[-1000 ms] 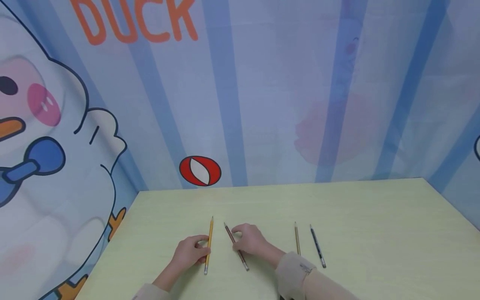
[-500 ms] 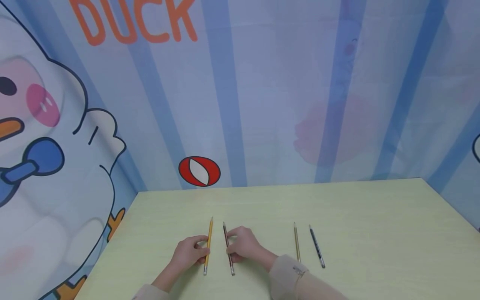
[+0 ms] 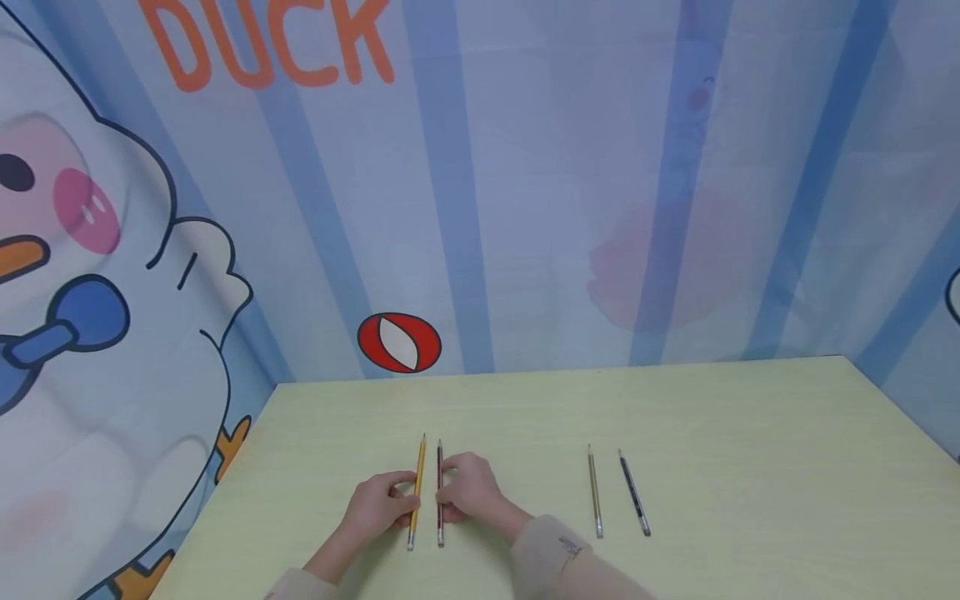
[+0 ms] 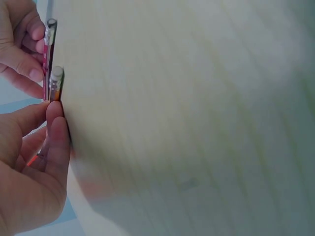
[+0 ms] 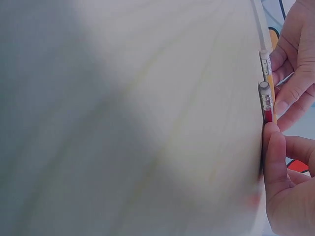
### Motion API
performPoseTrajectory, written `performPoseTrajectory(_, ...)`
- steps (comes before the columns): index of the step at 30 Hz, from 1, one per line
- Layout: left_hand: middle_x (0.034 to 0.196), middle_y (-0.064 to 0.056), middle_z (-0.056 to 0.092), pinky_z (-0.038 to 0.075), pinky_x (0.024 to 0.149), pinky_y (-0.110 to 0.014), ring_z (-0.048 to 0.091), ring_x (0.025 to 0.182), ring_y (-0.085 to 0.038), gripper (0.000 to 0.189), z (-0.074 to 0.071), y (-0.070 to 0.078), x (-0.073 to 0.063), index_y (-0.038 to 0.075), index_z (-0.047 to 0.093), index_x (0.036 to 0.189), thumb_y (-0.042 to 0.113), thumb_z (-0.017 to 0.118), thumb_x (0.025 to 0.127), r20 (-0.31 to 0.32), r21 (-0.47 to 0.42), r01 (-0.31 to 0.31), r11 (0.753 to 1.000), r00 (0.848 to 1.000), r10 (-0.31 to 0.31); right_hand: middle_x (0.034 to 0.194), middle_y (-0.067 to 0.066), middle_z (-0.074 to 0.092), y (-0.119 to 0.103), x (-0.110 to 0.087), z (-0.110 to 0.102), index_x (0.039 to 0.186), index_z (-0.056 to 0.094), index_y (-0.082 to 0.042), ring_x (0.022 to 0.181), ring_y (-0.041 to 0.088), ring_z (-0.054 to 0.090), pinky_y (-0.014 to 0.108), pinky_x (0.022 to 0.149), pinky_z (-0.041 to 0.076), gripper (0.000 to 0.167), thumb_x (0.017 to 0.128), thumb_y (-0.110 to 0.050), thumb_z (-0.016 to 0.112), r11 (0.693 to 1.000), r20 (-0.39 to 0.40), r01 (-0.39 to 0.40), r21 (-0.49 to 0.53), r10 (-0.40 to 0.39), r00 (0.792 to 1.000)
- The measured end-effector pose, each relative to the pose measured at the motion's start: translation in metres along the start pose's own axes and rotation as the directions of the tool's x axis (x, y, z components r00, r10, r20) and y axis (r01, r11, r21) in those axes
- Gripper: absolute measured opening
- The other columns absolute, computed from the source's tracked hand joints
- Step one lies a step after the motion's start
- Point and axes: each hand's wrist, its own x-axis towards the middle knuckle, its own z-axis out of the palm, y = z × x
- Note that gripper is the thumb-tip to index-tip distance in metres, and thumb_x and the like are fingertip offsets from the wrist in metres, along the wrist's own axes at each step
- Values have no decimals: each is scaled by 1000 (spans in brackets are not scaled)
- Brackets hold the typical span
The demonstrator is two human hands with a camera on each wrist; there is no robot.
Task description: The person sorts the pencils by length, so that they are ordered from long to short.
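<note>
On the table's left half, my left hand pinches a yellow pencil between thumb and fingers. Just right of it, my right hand pinches a dark red pencil. Both pencils lie nearly parallel with a narrow gap between them, tips pointing away from me and eraser ends toward me. In the left wrist view, the yellow pencil's white eraser shows beyond my fingertips. The right wrist view shows the red pencil's eraser end above my thumb. Parts of both pencils are hidden by my fingers.
To the right, a gold pencil and a black pencil lie on the pale yellow table. A blue striped backdrop with printed cartoon figures rises behind the table's far edge.
My right hand has moved left with the red pencil and turned it from slanted to almost straight, closer to the yellow one. My left hand has stayed in place.
</note>
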Motion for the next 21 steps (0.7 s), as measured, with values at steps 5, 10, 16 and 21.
performPoseTrajectory(5,61,1,59,44,48,-23,53,50,-8,43,-1,1,-2,1,53,119,11,63,79,-6,-5,-9,1000,1000,9,49,7,57,-3,2,5,112,55,5,34,9,50,23,37,45,43,70,6,65,1000,-17,3,19,-3,1000)
performPoseTrajectory(10,62,1,59,44,48,-23,53,50,-7,43,-1,1,-2,2,53,120,12,63,79,-7,-5,3,1000,1000,-3,48,8,57,-4,2,8,112,54,6,34,9,50,23,37,45,43,70,7,65,999,-13,-2,37,2,1000)
performPoseTrajectory(16,62,0,59,44,48,-23,53,49,-7,43,-1,0,-1,2,53,119,12,63,79,-13,2,-6,1000,1000,6,48,8,56,-6,1,11,112,54,6,33,9,50,24,37,45,42,71,7,64,998,4,-12,56,12,1000)
performPoseTrajectory(21,61,1,59,43,48,-23,53,49,-7,42,0,0,-2,1,53,119,12,63,79,-16,-1,-26,1000,1000,26,46,7,56,-6,0,12,111,55,4,32,9,49,24,37,45,40,72,6,64,998,4,-18,54,17,1000)
